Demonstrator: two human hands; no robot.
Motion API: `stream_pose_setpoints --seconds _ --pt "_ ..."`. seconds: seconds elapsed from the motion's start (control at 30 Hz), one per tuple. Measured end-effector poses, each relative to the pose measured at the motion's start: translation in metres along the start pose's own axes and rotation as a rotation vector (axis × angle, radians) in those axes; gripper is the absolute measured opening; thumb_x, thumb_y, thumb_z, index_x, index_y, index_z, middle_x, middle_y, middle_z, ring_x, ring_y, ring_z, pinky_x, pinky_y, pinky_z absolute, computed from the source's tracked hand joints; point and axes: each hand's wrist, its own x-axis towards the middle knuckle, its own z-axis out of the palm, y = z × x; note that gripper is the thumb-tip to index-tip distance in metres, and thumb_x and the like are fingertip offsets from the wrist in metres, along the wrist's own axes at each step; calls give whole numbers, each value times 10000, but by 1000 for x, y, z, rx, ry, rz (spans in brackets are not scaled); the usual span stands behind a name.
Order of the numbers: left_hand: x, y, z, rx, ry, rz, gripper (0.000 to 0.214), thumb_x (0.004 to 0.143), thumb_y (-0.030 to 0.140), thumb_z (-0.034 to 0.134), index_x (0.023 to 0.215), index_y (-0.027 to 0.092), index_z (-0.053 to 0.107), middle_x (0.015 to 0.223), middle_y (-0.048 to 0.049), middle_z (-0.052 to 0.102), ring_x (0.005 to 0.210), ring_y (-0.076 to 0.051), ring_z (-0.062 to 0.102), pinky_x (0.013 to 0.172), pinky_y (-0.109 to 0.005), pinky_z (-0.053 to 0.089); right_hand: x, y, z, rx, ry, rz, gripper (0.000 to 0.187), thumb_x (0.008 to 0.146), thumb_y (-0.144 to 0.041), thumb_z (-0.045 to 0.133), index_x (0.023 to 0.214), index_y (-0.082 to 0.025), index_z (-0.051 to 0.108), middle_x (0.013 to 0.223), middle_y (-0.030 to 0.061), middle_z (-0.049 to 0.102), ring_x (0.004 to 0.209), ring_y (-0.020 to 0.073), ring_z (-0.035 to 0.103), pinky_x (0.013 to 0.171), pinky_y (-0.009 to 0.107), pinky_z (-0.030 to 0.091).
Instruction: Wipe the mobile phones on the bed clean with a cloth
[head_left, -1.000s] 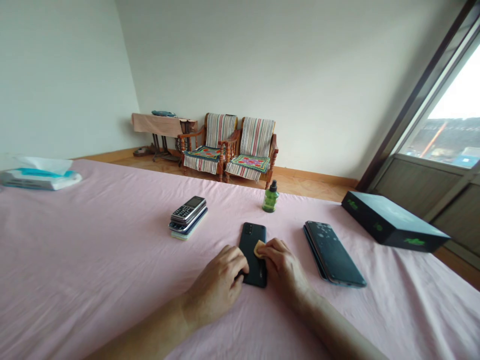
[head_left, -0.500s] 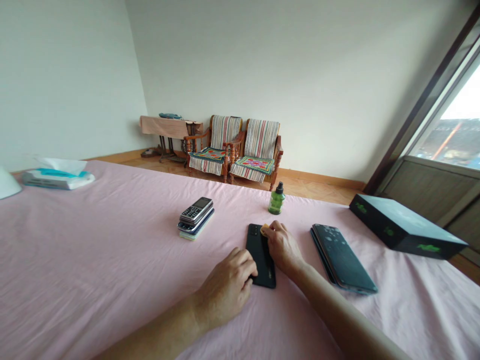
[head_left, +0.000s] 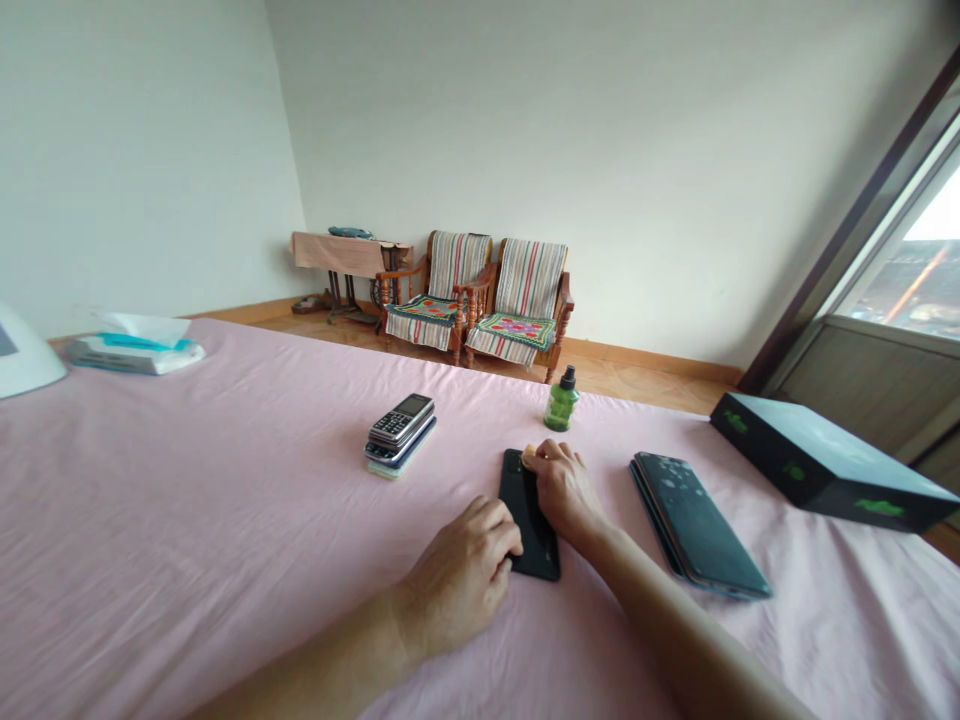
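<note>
1. Far left, on the pink cloth (head_left: pixel 262 480): tissue pack (head_left: pixel 135 354).
2. Left of centre: phone stack (head_left: pixel 401 432), keypad model uppermost.
3. Left hand (head_left: pixel 466 567): fingers curled against the left edge of the dark phone (head_left: pixel 525 506); cannot tell whether gripping.
4. Between both hands: that phone, lying flat on the cloth.
5. At its upper right corner: yellow pad (head_left: pixel 528 458), pinched between fingertips of the right hand (head_left: pixel 568 492).
6. Just beyond: green spray bottle (head_left: pixel 561 402), upright.
7. Rightward: larger stacked phones (head_left: pixel 701 520), then black box (head_left: pixel 825 455).
</note>
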Motion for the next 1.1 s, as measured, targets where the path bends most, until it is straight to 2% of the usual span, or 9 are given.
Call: stream_pose_setpoints --seconds 0.2,0.57,0.73,0.9,1.1 --pt "0 0 1 -5 2 -9 301 718 -50 501 867 193 597 946 -23 561 953 -194 516 835 -291 444 -14 -8 -4 37 -7 -4 258 890 -66 437 886 -203 656 919 64 587 871 194 495 752 279 344" --pt "0 0 1 -3 4 -2 286 732 -42 513 874 194 594 950 -22 556 970 -198 509 847 -300 438 -34 -22 -13 113 -32 -51 316 797 7 465 914 -222 649 903 48 579 877 195 492 769 269 371" --pt "0 0 2 -11 -3 -23 257 743 -20 539 865 200 591 951 -18 549 970 -202 500 846 -309 435 -28 -29 -12 110 -35 -46 243 834 -37 461 861 -206 635 889 58 572 858 198 493 750 282 370" --pt "1 0 1 -2 -6 -22 245 741 -22 530 835 200 572 963 -18 543 994 -211 488 877 -331 427 -17 -39 -6 128 -19 -37 152 834 -101 520 889 -189 631 939 73 571 871 205 492 759 292 382" --pt "0 1 0 -3 -26 -20 242 744 -12 533 844 206 571 971 -17 544 1004 -213 490 882 -336 428 -21 -40 -7 163 0 -37 236 825 -54 482 932 -192 640 963 75 569 907 203 493 785 291 394"
